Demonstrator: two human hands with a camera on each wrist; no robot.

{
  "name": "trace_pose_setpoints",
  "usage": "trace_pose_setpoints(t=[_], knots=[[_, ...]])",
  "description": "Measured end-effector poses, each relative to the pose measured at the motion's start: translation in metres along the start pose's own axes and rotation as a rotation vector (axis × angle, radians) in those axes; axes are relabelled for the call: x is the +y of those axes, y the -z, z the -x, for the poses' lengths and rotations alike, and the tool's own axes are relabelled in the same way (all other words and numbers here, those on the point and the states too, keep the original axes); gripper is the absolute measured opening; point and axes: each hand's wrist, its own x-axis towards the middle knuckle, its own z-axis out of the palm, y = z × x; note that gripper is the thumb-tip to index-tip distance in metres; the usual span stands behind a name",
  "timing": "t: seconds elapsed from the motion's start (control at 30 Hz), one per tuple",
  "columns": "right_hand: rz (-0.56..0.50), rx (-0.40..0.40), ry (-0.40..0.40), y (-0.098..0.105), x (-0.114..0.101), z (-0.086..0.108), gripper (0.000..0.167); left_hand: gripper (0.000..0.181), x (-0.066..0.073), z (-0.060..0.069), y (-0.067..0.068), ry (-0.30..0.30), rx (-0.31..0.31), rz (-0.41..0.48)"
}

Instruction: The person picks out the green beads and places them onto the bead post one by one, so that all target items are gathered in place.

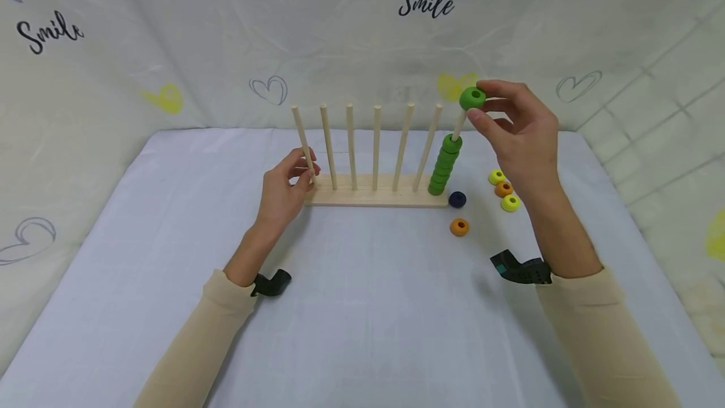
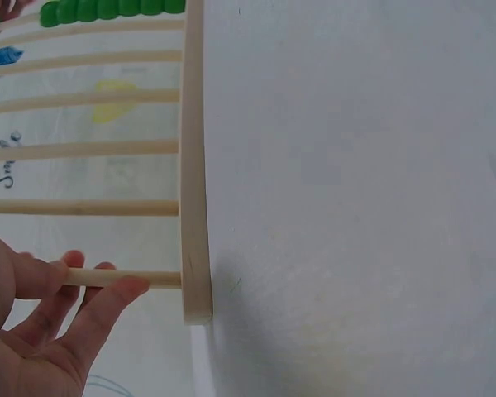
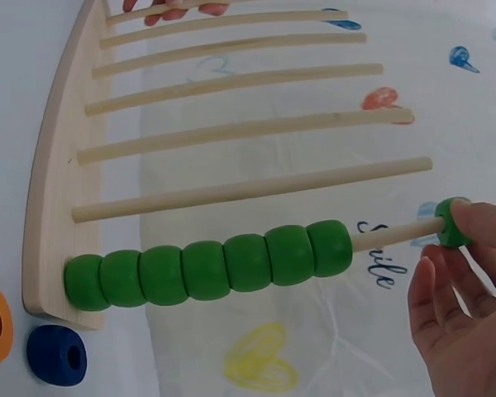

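A wooden rack with a row of upright pegs stands on the white cloth. Its rightmost peg carries a stack of several green beads. At the top of that peg, my right hand pinches another green bead between thumb and fingers. The bead meets the peg's tip; how far it is threaded, I cannot tell. My left hand holds the leftmost peg low down, near the base, thumb and fingers around it. The pegs between carry no beads.
Just off the rack's right end lie a dark blue bead and an orange bead. Farther right, two yellow beads and an orange bead sit under the right forearm. A printed curtain hangs behind the table.
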Motion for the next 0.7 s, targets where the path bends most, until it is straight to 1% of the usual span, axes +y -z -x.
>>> trace_pose_setpoints(t=[0.2, 0.33, 0.53, 0.63, 0.7], knots=[[0.085, -0.023, -0.037, 0.001, 0.004, 0.004, 0.037, 0.02, 0.001, 0.0, -0.001, -0.002, 0.004, -0.01], [0.12, -0.036, -0.045, 0.003, 0.008, 0.008, 0.036, 0.02, 0.003, 0.0, -0.001, 0.003, 0.002, -0.013], [0.171, -0.047, -0.077, 0.01, 0.014, 0.014, 0.037, 0.022, 0.005, 0.001, 0.0, 0.02, -0.018, -0.017], [0.206, -0.048, -0.095, 0.015, 0.018, 0.017, 0.038, 0.023, 0.005, 0.001, 0.002, 0.017, -0.024, -0.05], [0.225, -0.05, -0.109, 0.018, 0.021, 0.018, 0.039, 0.025, 0.004, 0.001, 0.004, 0.011, -0.026, -0.092]])
